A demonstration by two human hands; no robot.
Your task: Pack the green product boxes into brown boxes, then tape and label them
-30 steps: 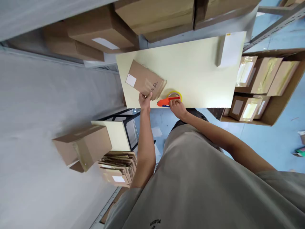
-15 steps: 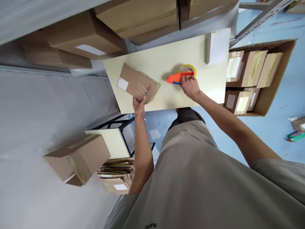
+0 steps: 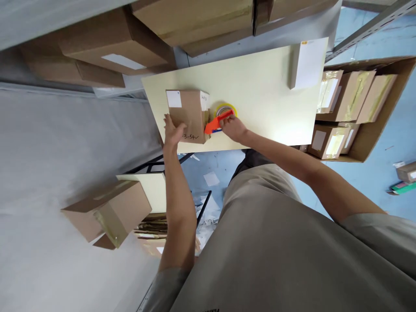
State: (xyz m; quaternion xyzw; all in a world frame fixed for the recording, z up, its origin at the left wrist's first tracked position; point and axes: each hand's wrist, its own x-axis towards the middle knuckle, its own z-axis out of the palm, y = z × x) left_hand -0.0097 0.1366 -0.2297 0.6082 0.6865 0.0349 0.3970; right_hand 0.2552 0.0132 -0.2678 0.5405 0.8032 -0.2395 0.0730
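Note:
A brown cardboard box [image 3: 188, 110] with a white label and handwriting lies on the pale table [image 3: 260, 95]. My left hand [image 3: 173, 132] grips its near left corner, thumb over the top and fingers along the left side. In my right hand [image 3: 234, 128] is an orange tape dispenser [image 3: 214, 124], the fingers closed round its handle. A yellow-rimmed roll of tape sits in the dispenser. Its front end meets the right end of the box, by the near corner. Whether tape is stuck there I cannot make out.
At the table's far right stands a white box [image 3: 308, 65]. Beyond that edge, a large open carton [image 3: 386, 125] holds several taped boxes. Big cartons [image 3: 195, 21] line the shelf behind. An open carton [image 3: 113, 212] and flattened cardboard [image 3: 151, 229] are at lower left.
The box has turned square to the table and now lies flat. My left hand has shifted left along it. My right hand has brought the tape dispenser left to the box's right end.

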